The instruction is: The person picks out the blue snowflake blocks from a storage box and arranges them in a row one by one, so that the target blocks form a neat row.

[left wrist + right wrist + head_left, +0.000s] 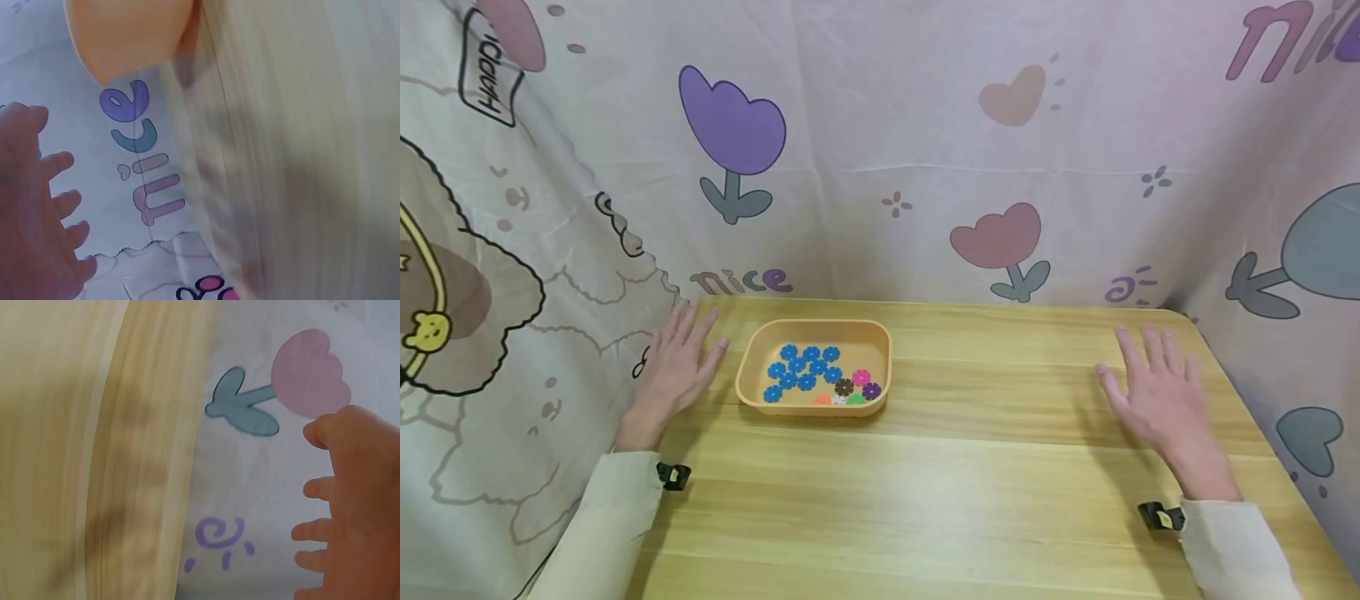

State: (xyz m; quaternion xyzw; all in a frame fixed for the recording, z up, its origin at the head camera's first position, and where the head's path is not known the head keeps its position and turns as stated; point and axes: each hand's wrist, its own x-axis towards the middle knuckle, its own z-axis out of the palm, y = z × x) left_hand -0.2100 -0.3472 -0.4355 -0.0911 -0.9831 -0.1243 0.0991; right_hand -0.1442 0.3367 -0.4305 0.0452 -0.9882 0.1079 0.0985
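Orange-yellow tray [857, 343], smooth, plastic-looking, rounded-rectangle with raised rim, sits toward the back left of the table [925, 500], which has a light wood-grain top with plank-like bands and a rounded back right corner. Inside the tray: small flat flower-shaped pieces with notched edges, a cluster of blue pieces [806, 382] on the left and middle, plus a pink piece [861, 377], brown piece [844, 387], purple piece [871, 390], green piece [855, 400], white piece [838, 401] and orange piece [823, 400] at front right, the last three partly hidden by the rim. Left hand [677, 362] is just beside the tray, grip apart, fingers extended; right hand [1161, 396] over the table's right side, well apart from the tray, grip also apart, fingers spread. Pale sleeves [602, 508], small black wrist devices [674, 477]. Creased backdrop cloth [865, 108] printed with a purple tulip [733, 125], a pink tulip [1000, 237] and hearts; lettering [741, 281] reads "nice", sideways in the left wrist view. Left cloth's sign [490, 71] is tilted, wording unclear.
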